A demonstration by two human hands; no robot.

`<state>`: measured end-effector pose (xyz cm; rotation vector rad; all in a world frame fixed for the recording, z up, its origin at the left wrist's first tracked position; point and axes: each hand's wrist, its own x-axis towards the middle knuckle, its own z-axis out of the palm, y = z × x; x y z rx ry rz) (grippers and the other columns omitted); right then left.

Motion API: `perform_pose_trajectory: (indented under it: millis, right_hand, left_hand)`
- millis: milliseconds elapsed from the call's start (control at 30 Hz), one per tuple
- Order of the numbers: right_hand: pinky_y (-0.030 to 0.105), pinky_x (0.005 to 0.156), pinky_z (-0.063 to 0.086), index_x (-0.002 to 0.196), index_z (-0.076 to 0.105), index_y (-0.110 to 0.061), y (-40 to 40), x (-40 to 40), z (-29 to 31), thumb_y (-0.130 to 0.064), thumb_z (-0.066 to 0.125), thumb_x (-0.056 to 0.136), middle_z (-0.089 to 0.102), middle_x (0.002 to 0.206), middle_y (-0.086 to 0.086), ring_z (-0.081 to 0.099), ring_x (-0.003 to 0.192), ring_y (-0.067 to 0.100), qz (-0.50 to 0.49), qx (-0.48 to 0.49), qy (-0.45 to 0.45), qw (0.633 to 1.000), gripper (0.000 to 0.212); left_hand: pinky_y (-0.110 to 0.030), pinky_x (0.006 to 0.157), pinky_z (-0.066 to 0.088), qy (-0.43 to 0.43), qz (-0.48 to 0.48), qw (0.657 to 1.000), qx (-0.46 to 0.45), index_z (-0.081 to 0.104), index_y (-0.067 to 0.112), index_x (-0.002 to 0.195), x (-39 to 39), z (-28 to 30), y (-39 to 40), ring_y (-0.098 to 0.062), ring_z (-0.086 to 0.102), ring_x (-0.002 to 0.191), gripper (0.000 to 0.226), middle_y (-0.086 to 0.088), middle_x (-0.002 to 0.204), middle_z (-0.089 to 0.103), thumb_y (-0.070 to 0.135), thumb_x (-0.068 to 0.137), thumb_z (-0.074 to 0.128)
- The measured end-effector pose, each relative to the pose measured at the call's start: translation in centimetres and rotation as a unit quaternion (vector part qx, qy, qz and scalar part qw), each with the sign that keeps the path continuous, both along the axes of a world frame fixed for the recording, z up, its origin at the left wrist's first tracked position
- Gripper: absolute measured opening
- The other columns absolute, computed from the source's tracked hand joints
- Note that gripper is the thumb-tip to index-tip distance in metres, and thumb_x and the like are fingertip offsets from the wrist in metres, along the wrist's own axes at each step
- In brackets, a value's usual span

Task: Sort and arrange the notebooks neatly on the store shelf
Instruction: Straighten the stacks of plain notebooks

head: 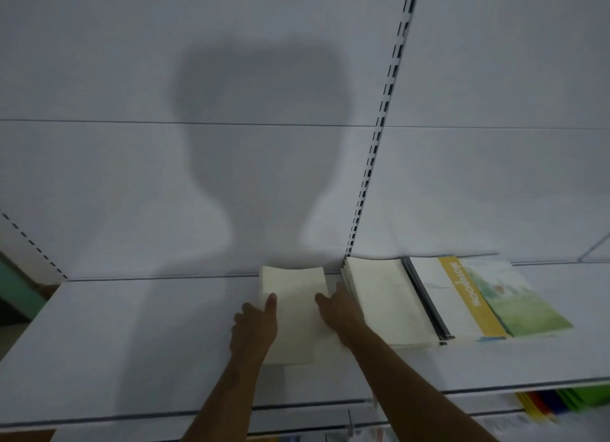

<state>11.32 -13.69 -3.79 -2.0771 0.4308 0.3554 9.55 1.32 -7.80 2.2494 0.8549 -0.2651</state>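
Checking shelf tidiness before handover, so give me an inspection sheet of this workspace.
Surface: white store shelf, mostly bare on the left.
Job's things: cream notebook stack lying flat under both hands; a second cream stack close to its right; beyond it a notebook with yellow band and green cover.
Clutter: nothing seen.
Grippers: left hand on the stack's left edge, right hand on its right edge.
Cables: nothing seen.
Surroundings: white back panel with a slotted upright; coloured items on the shelf below, blurred.
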Motion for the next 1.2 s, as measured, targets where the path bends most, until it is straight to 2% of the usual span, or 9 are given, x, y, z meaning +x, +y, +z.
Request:
perform_pose_trajectory:
  millis: [167,267,467,600,733,800,933,1067,1200]
  right_hand:
    - [0.033,0.096,0.045,0.132,0.050,-0.013,-3.0,-0.2,2.0,-0.025,0.050,0.092,0.060,0.122,0.006,0.057,0.111,0.023,-0.103,0.029,-0.100,0.989,0.042]
    - [0.036,0.100,0.043,0.129,0.053,-0.010,-6.8,-0.5,2.2,-0.019,0.049,0.092,0.059,0.127,0.009,0.054,0.116,0.025,-0.158,-0.010,-0.110,0.981,0.039]
    - [0.035,0.107,0.035,0.136,0.047,-0.003,-12.5,-0.4,0.1,-0.018,0.051,0.091,0.047,0.141,0.016,0.045,0.130,0.030,-0.091,-0.131,-0.061,0.985,0.048]
    - [0.035,0.106,0.036,0.129,0.051,0.000,-14.0,0.5,-0.4,-0.019,0.052,0.089,0.049,0.136,0.017,0.045,0.127,0.031,-0.035,-0.174,-0.058,0.982,0.045]
    - [0.031,0.095,0.038,0.086,0.054,-0.005,-15.2,0.4,-1.3,-0.020,0.045,0.091,0.055,0.118,0.013,0.051,0.110,0.027,0.079,-0.270,-0.056,0.958,0.018]
    - [0.031,0.098,0.035,0.098,0.055,-0.008,-15.6,0.5,-1.9,-0.020,0.044,0.089,0.051,0.121,0.012,0.047,0.113,0.026,0.119,-0.301,-0.066,0.944,0.018]
    - [0.031,0.096,0.039,0.102,0.055,-0.008,-16.6,1.2,-2.0,-0.020,0.048,0.087,0.046,0.124,0.014,0.046,0.115,0.029,0.146,-0.278,-0.061,0.947,0.021]
    - [0.033,0.098,0.036,0.101,0.054,-0.007,-17.3,1.6,-1.9,-0.020,0.047,0.088,0.048,0.121,0.015,0.046,0.112,0.030,0.153,-0.273,-0.063,0.948,0.020]
    - [0.030,0.092,0.037,0.107,0.053,-0.004,-17.1,1.3,-2.3,-0.018,0.050,0.085,0.050,0.118,0.013,0.046,0.110,0.027,0.121,-0.235,-0.086,0.961,0.025]
  left_hand:
    - [-0.044,0.090,0.044,-0.134,0.023,0.984,0.115,0.048,0.011,0.121,-0.7,4.2,-2.2,-0.032,0.050,0.112,0.049,-0.014,0.119,0.052,0.048,0.089,0.048]
    - [-0.036,0.084,0.045,-0.243,-0.075,0.966,0.041,0.054,0.014,0.109,-0.9,5.7,-6.0,-0.027,0.055,0.104,0.032,-0.007,0.108,0.058,0.034,0.085,0.057]
    - [-0.028,0.091,0.046,-0.089,-0.187,0.964,-0.167,0.047,0.005,0.126,-0.3,4.2,-14.9,-0.027,0.057,0.112,0.051,-0.011,0.123,0.058,0.031,0.084,0.059]
    - [-0.036,0.095,0.048,-0.021,-0.091,0.975,-0.201,0.038,0.003,0.133,1.2,3.3,-18.1,-0.031,0.055,0.115,0.060,-0.015,0.130,0.053,0.034,0.085,0.056]
    - [-0.040,0.095,0.049,-0.005,-0.006,0.969,-0.245,0.036,0.001,0.133,3.3,2.9,-20.3,-0.031,0.056,0.111,0.070,-0.014,0.127,0.054,0.037,0.079,0.060]
    - [-0.039,0.092,0.051,-0.005,0.020,0.969,-0.248,0.037,0.000,0.131,4.4,2.2,-20.6,-0.030,0.058,0.107,0.081,-0.013,0.123,0.056,0.040,0.067,0.065]
    - [-0.031,0.077,0.055,0.001,0.046,0.963,-0.267,0.059,-0.001,0.113,5.3,1.6,-19.9,-0.026,0.064,0.084,0.064,-0.010,0.098,0.065,0.034,0.062,0.074]
    - [-0.044,0.085,0.056,0.015,0.068,0.936,-0.344,0.061,-0.004,0.116,5.8,1.7,-19.3,-0.032,0.067,0.092,0.057,-0.020,0.108,0.067,0.021,0.070,0.081]
    - [-0.041,0.080,0.056,0.014,0.036,0.922,-0.384,0.055,-0.006,0.122,5.4,2.6,-19.1,-0.031,0.066,0.092,0.059,-0.021,0.113,0.065,0.015,0.073,0.081]
